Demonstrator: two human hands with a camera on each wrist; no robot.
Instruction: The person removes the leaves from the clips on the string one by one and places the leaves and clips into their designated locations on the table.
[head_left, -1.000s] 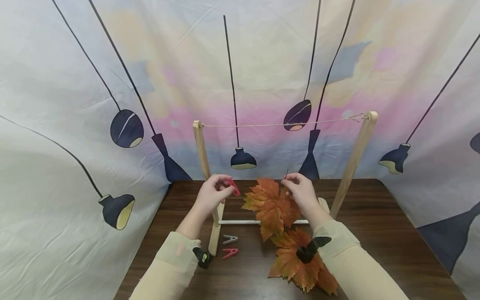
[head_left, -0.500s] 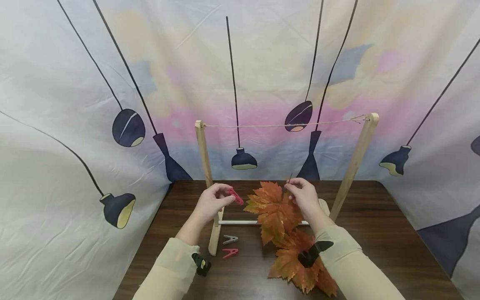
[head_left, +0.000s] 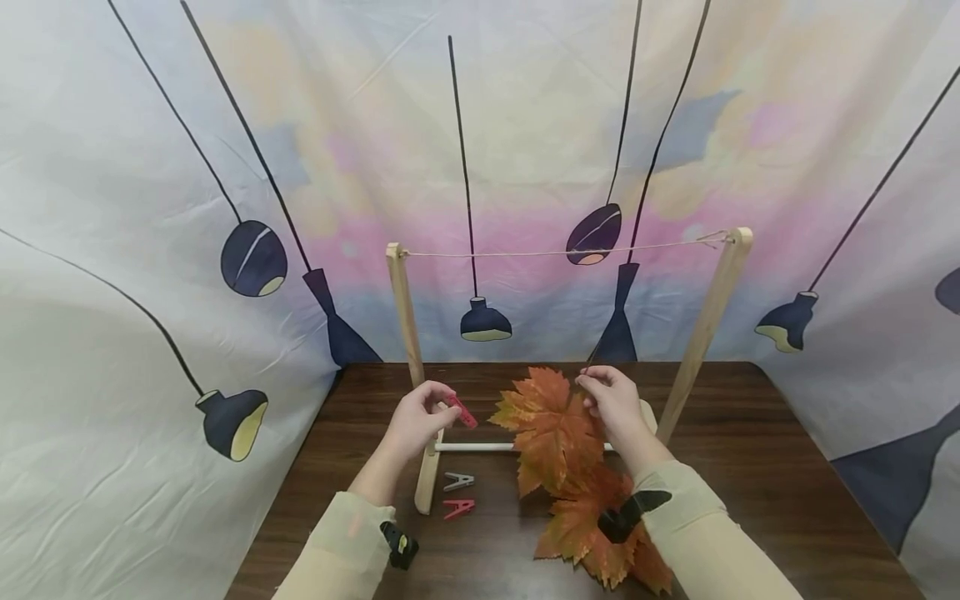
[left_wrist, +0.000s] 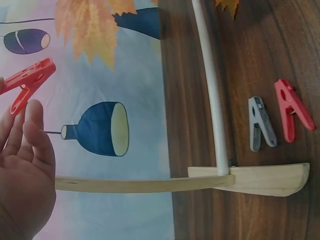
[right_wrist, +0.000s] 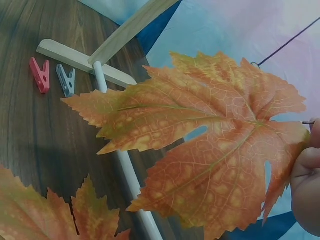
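Note:
My left hand (head_left: 417, 419) pinches a red clothespin (head_left: 462, 411) between thumb and fingers, above the left side of the table. In the left wrist view that clothespin (left_wrist: 31, 82) shows at the fingertips. An orange artificial maple leaf (head_left: 556, 425) hangs by its stem from my right hand (head_left: 612, 405), its face toward me. Seen from the right wrist, the leaf (right_wrist: 215, 135) fills the middle, with part of the hand at the right edge. Below it, more orange leaves (head_left: 585, 529) lie on the table, partly covered by the right wrist's camera strap.
A wooden frame (head_left: 708, 333) stands on the dark wood table (head_left: 757, 500), a string (head_left: 517, 252) strung between its post tops and a white rod (head_left: 476, 447) low down. A grey clothespin (head_left: 458, 481) and another red clothespin (head_left: 458, 507) lie by its left foot.
Both hands have come down a little toward the table, the clothespin and the leaf with them. The clothespins and leaves on the table stay where they were.

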